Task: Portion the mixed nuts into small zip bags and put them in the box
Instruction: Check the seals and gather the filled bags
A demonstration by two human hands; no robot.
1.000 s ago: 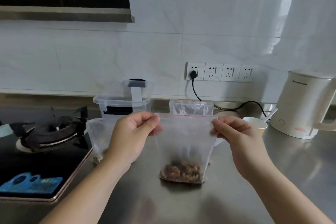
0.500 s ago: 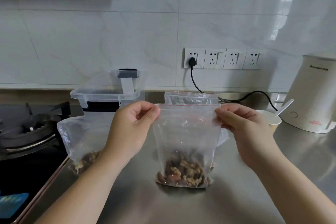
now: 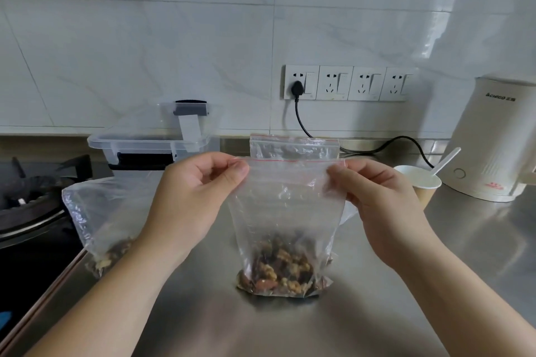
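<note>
Lowered since the earlier frame, the small clear zip bag (image 3: 287, 211) with a red line under its seal now rests its base on the steel counter (image 3: 406, 284), in front of the clear lidded plastic box (image 3: 153, 139). My left hand (image 3: 197, 200) and right hand (image 3: 383, 200) each pinch a top corner; I should press along the whole strip. Brown mixed nuts (image 3: 281, 269) fill only the bottom.

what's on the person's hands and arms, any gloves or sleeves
Nothing worn shows. The left hand and right hand are bare, without gloves, rings or a watch, and both forearms are uncovered to the frame's edge, with no sleeve in view.
</note>
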